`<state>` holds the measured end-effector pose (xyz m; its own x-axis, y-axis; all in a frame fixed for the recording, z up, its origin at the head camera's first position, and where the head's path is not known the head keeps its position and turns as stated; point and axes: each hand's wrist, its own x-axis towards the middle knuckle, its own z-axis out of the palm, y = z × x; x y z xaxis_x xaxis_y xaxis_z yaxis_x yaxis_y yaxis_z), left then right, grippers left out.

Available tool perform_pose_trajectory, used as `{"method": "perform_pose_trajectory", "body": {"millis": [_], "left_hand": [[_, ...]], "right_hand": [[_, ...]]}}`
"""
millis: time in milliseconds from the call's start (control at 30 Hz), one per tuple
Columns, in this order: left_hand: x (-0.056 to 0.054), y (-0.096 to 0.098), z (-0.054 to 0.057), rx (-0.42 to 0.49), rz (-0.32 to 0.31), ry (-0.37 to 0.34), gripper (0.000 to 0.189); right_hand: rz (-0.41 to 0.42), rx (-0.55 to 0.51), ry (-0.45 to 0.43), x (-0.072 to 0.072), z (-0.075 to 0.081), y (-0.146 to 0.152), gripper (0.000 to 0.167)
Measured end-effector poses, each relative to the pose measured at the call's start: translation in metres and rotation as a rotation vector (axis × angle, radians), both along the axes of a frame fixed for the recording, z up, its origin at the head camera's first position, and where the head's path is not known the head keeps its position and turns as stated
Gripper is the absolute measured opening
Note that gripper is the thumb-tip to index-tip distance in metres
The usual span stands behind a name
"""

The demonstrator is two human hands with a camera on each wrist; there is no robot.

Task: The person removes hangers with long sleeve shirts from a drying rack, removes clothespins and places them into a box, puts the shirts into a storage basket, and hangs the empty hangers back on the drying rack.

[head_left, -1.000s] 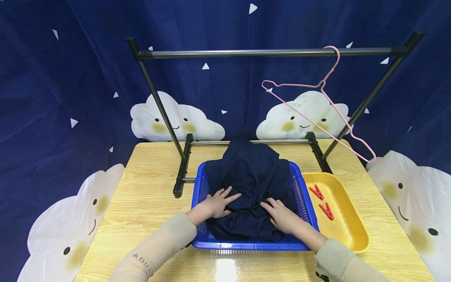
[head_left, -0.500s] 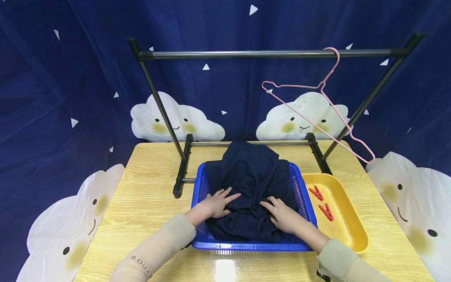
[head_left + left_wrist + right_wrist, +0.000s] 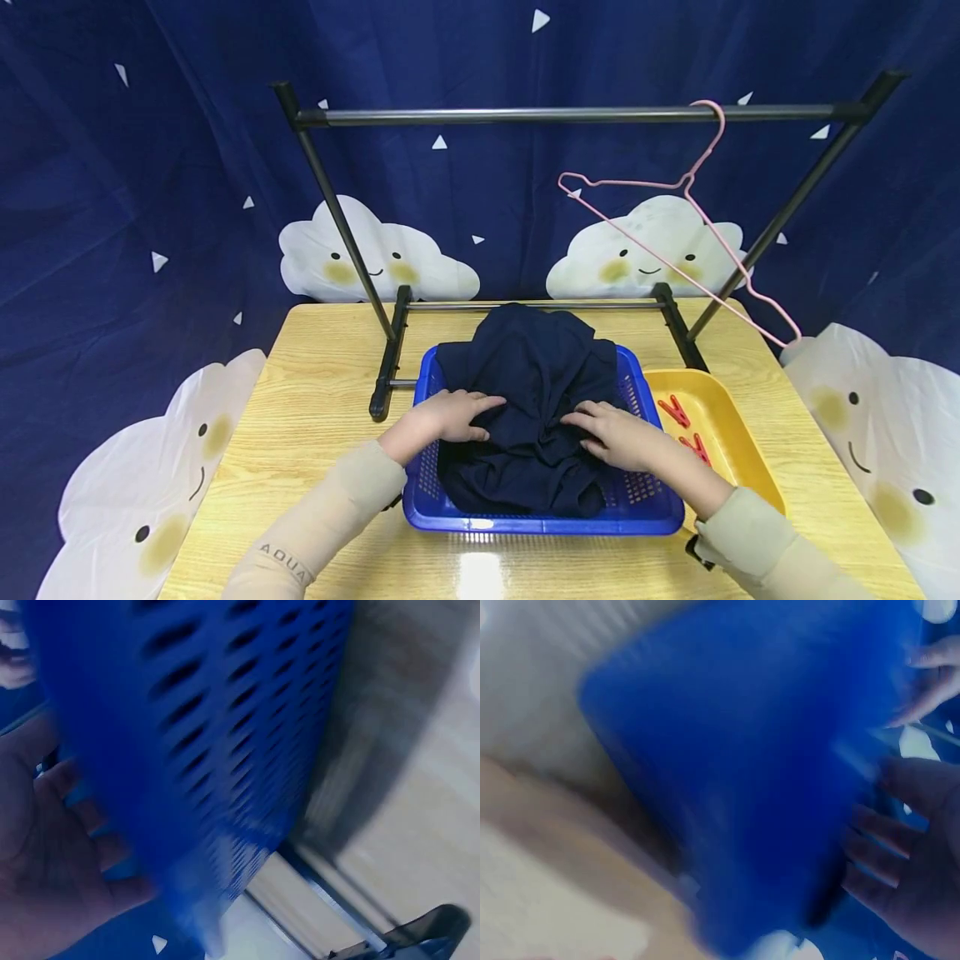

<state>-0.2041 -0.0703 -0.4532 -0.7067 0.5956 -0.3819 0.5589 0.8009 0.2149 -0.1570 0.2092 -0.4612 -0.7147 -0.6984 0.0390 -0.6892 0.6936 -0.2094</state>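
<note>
A heap of dark navy cloth [image 3: 525, 367] lies in a blue perforated basket [image 3: 551, 523], its far part bulging past the basket's back rim. At the heap's left side is my left hand [image 3: 453, 415], fingers loosely extended over the cloth. My right hand [image 3: 618, 435] hovers over the right side with its fingers slightly bent and spread. Both wrist views show relaxed hands with nothing gripped: the left hand [image 3: 52, 847] just inside the basket's wall [image 3: 217, 727], the right hand [image 3: 922, 855] beside a blurred blue wall [image 3: 727, 735].
A yellow tray [image 3: 738, 433] holding red clothespins [image 3: 675, 411] stands right of the basket, partly behind my right forearm. Behind rises a black rack [image 3: 487, 116], with a pink hanger [image 3: 686, 177] on its bar. Everything stands on a wooden table [image 3: 315, 375].
Both hands have lifted off the cloth and shifted outward and slightly away from me, the left one leftward, the right one rightward. The cloth's shape is nearly the same.
</note>
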Motion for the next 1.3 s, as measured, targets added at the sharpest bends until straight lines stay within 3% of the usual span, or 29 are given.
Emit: {"method": "perform_pose_trajectory", "body": {"millis": [133,300,500,700,933,1300], "left_hand": [[-0.013,-0.003,0.013,0.105,0.033,0.128,0.059],[-0.031,-0.002,0.024,0.237,0.145,0.308,0.055],[-0.051,0.006,0.025,0.231,0.229,0.393,0.054],[-0.064,0.013,0.019,0.167,0.261,0.368,0.057],[-0.074,0.018,0.017,0.104,0.305,0.284,0.061],[-0.085,0.031,0.008,0.046,0.369,0.181,0.066]], "right_hand": [[-0.011,-0.024,0.000,-0.015,0.019,0.007,0.032],[-0.083,-0.088,0.026,-0.035,0.035,0.012,0.036],[-0.176,-0.200,0.063,-0.060,0.036,0.015,0.039],[-0.267,-0.268,0.116,-0.076,0.026,0.017,0.044],[-0.386,-0.189,0.006,-0.093,0.018,0.017,0.051],[-0.476,-0.059,-0.104,-0.110,0.005,0.010,0.054]]}}
